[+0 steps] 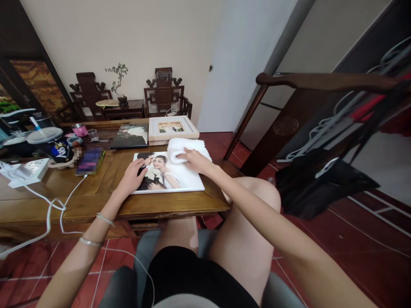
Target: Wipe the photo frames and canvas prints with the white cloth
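The photo print (170,175) lay flat near the front edge of the wooden counter (96,188), its long axis running left to right. The left hand (133,175) pressed on it with fingers spread, grasping nothing. The right hand (194,161) had its fingers closed on a soft white towel (180,147) at the far right corner. The print looked stiff, smooth, probably slippery; its edges seemed the best place to hold.

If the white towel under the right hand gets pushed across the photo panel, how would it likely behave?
The white towel looks soft and folded, so it would probably bunch rather than slide stiffly. The photo panel looks glossy, so drag is probably low; the left hand rests on it.
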A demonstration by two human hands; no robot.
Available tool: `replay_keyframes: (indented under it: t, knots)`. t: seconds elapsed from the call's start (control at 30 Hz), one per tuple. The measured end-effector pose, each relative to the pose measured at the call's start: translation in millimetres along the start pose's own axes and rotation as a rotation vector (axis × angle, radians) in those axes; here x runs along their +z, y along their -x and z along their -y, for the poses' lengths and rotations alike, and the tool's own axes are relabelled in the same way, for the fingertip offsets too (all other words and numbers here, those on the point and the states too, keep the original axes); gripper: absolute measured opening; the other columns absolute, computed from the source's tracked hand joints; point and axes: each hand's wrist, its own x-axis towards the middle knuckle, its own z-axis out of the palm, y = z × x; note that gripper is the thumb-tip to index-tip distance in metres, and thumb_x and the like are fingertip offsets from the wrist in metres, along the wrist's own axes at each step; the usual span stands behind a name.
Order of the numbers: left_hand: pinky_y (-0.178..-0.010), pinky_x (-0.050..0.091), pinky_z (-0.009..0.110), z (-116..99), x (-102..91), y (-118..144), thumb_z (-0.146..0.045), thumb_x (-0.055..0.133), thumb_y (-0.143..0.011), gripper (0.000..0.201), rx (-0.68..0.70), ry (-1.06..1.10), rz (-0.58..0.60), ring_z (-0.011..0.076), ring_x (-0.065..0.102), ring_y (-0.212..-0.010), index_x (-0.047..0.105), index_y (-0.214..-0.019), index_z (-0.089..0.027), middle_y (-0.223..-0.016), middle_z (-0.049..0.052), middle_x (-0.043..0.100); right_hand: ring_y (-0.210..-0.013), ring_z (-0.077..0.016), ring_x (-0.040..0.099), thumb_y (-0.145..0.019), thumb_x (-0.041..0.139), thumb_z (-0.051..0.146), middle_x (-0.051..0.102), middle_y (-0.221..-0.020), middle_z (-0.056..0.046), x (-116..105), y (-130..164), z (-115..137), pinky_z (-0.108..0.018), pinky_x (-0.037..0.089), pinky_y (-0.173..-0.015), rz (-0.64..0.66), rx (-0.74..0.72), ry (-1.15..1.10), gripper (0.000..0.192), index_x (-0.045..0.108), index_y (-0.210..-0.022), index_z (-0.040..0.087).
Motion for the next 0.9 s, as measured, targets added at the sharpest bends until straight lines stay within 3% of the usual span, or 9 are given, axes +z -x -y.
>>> replay_keyframes:
  t: [0.13, 0.3, 0.5, 0.8, 0.9]
  knots:
    - [-0.120, 0.030, 0.045, 1, 1.0, -1, -0.041, 0.045, -0.095, 0.047, 0.005, 0.006, 0.000, 0.0264, 0.045, -0.139, 0.060, -0.132, -0.015, -0.144, 0.013, 0.055, -0.131, -0.0324, 0.050, -0.080, 0.040, -0.007, 0.061, -0.130, -0.020, 5, -2, 4, -0.049, 0.039, -0.105, -0.017, 0.009, 0.038, 0.063, 0.060, -0.136, 0.015]
    - [-0.120, 0.029, 0.045, -1, 0.7, 0, -0.041, 0.044, -0.096, 0.047, -0.003, 0.013, 0.003, 0.0266, 0.044, -0.140, 0.060, -0.131, -0.015, -0.144, 0.013, 0.055, -0.141, -0.0349, 0.038, -0.076, 0.041, -0.007, 0.051, -0.146, -0.017, 7, 35, 19, -0.056, 0.036, -0.108, -0.026, -0.079, 0.032, 0.066, 0.061, -0.135, 0.017]
    - [-0.120, 0.030, 0.045, 0, 1.9, -1, -0.041, 0.045, -0.095, 0.047, -0.004, 0.010, -0.004, 0.0265, 0.044, -0.140, 0.060, -0.131, -0.015, -0.145, 0.012, 0.055, -0.143, -0.0342, 0.037, -0.072, 0.043, -0.008, 0.049, -0.149, -0.013, 1, 65, 29, -0.055, 0.035, -0.111, -0.007, -0.164, 0.001, 0.067, 0.065, -0.130, 0.018]
    - [-0.120, 0.030, 0.046, -1, -0.5, 0, -0.040, 0.046, -0.095, 0.046, -0.011, 0.008, 0.002, 0.0265, 0.044, -0.140, 0.060, -0.131, -0.016, -0.145, 0.012, 0.055, -0.127, -0.0299, 0.055, -0.080, 0.040, -0.005, 0.059, -0.132, -0.019, 2, 0, 1, -0.048, 0.037, -0.107, -0.008, 0.017, 0.024, 0.065, 0.059, -0.138, 0.017]
    - [-0.120, 0.030, 0.045, -2, 0.1, 2, -0.041, 0.045, -0.095, 0.046, -0.017, 0.026, -0.007, 0.0263, 0.044, -0.140, 0.060, -0.131, -0.016, -0.145, 0.013, 0.055, -0.124, -0.0300, 0.056, -0.082, 0.039, -0.005, 0.061, -0.129, -0.019, 3, -4, 5, -0.049, 0.039, -0.105, 0.001, 0.028, 0.035, 0.064, 0.059, -0.138, 0.018]
